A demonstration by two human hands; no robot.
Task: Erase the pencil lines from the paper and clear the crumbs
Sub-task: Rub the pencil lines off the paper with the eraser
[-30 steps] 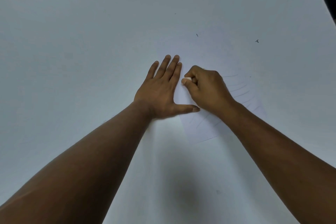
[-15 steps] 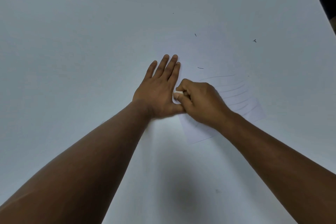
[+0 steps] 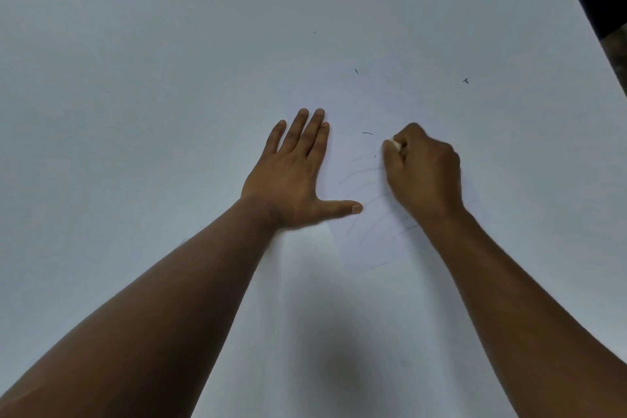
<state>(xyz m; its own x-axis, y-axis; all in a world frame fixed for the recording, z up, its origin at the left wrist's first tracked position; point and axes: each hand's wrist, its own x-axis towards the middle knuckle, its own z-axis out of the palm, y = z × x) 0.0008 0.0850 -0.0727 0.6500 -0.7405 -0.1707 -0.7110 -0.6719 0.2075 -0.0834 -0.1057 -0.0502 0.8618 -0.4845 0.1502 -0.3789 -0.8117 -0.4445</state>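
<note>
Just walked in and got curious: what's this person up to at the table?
A person is rubbing pencil lines off a sheet of paper. The left hand lies flat with straight fingers, pinning the sheet to the white table. The right hand grips a small white eraser over the sheet. Faint pencil lines remain between the hands, and a few dark crumbs lie nearby.
</note>
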